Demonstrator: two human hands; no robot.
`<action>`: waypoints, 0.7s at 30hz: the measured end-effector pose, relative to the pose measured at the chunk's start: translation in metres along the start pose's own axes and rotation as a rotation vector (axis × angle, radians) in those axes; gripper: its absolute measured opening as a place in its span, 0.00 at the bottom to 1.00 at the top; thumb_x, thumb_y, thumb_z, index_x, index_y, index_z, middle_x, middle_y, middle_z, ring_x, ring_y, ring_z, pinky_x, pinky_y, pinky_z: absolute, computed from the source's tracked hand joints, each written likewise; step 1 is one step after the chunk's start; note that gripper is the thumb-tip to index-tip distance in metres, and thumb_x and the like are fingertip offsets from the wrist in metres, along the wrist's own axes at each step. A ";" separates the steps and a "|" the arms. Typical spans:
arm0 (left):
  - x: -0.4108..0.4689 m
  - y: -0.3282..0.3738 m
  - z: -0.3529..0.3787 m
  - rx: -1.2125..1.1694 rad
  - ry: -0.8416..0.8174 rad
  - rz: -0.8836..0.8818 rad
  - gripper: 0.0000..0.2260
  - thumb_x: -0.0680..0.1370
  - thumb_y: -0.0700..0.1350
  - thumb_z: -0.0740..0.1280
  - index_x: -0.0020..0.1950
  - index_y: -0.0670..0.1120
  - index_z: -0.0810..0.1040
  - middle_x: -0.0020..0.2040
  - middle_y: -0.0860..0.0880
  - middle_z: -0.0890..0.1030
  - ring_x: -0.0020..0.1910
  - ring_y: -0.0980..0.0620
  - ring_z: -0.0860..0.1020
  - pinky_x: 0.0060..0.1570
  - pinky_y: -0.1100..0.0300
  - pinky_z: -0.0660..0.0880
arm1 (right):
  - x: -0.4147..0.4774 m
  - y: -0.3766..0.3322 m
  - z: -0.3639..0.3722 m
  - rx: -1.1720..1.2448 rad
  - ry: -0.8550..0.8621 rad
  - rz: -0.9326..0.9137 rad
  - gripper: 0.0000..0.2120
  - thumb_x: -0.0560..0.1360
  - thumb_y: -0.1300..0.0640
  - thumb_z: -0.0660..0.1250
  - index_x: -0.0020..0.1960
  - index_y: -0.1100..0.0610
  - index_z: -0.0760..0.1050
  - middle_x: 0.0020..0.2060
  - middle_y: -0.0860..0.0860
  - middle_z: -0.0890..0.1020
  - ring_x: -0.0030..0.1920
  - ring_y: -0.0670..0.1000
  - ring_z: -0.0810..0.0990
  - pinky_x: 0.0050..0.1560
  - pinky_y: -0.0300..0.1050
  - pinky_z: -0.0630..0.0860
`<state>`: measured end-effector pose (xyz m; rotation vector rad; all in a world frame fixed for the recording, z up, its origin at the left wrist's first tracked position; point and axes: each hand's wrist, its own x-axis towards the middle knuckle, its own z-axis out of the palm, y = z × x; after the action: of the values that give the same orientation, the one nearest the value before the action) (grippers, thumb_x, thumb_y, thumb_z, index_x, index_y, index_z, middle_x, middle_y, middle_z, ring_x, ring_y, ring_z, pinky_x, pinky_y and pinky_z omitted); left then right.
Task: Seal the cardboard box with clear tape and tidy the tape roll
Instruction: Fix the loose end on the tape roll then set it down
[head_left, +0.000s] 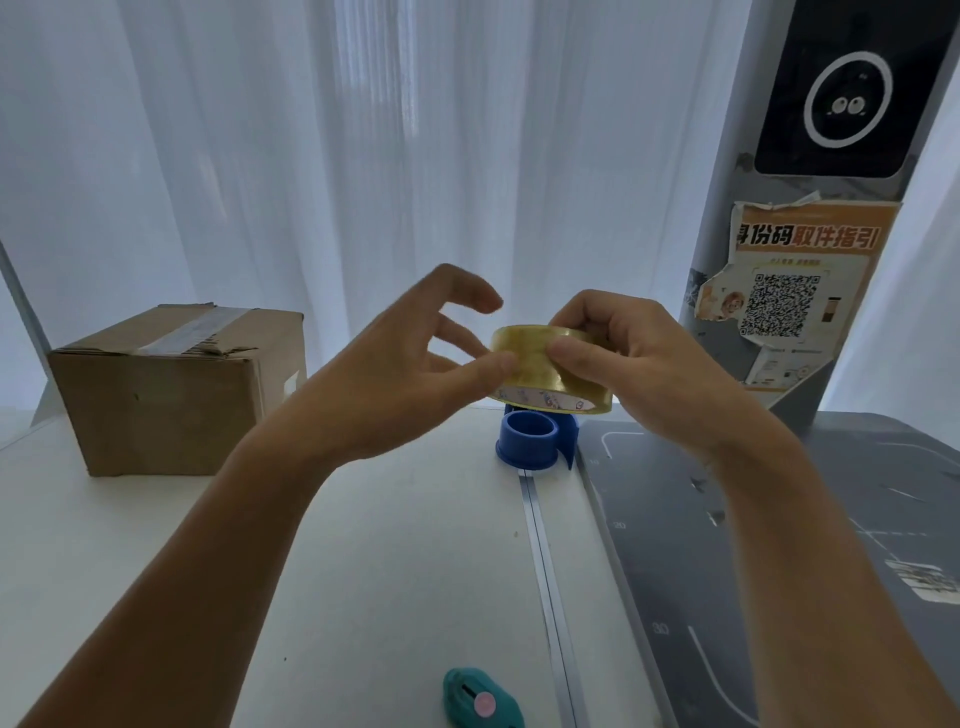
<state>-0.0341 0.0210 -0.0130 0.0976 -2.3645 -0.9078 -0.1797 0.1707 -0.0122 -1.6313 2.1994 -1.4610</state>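
A roll of clear yellowish tape (540, 371) is held in the air over the white table (363, 545), just above a blue tape dispenser (530, 439). My right hand (639, 353) grips the roll from the right, thumb on its outer face. My left hand (410, 374) is beside it on the left, thumb tip touching the roll's outer face, the other fingers spread and loosely curved. The brown cardboard box (171, 389) stands at the back left, flaps shut, with a strip of clear tape along its top seam.
A teal box cutter with a pink button (480, 701) lies at the table's near edge. A grey cutting mat (789, 561) covers the right side. A grey pillar with a poster (800, 291) stands at the back right. White curtains hang behind.
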 end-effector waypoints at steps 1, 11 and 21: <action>0.001 0.000 0.000 0.009 0.028 0.009 0.15 0.75 0.56 0.70 0.58 0.54 0.74 0.58 0.58 0.78 0.54 0.58 0.81 0.50 0.59 0.81 | 0.001 0.000 0.001 -0.013 0.011 -0.001 0.06 0.78 0.52 0.65 0.47 0.55 0.77 0.40 0.53 0.81 0.39 0.49 0.78 0.40 0.42 0.74; 0.003 -0.001 0.004 0.059 0.104 0.058 0.02 0.74 0.45 0.73 0.46 0.49 0.83 0.55 0.56 0.80 0.52 0.58 0.82 0.51 0.68 0.79 | 0.003 -0.006 0.007 -0.080 0.062 -0.011 0.09 0.77 0.49 0.66 0.49 0.55 0.78 0.40 0.53 0.84 0.41 0.51 0.82 0.42 0.44 0.78; 0.003 -0.004 0.005 0.178 0.062 0.104 0.13 0.72 0.49 0.74 0.55 0.54 0.78 0.64 0.58 0.78 0.59 0.59 0.78 0.53 0.68 0.79 | 0.001 -0.009 0.006 -0.140 0.046 -0.012 0.09 0.77 0.48 0.65 0.50 0.53 0.78 0.42 0.51 0.83 0.44 0.53 0.82 0.46 0.48 0.79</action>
<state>-0.0404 0.0205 -0.0167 0.0717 -2.3643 -0.6353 -0.1706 0.1659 -0.0084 -1.6702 2.3708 -1.3893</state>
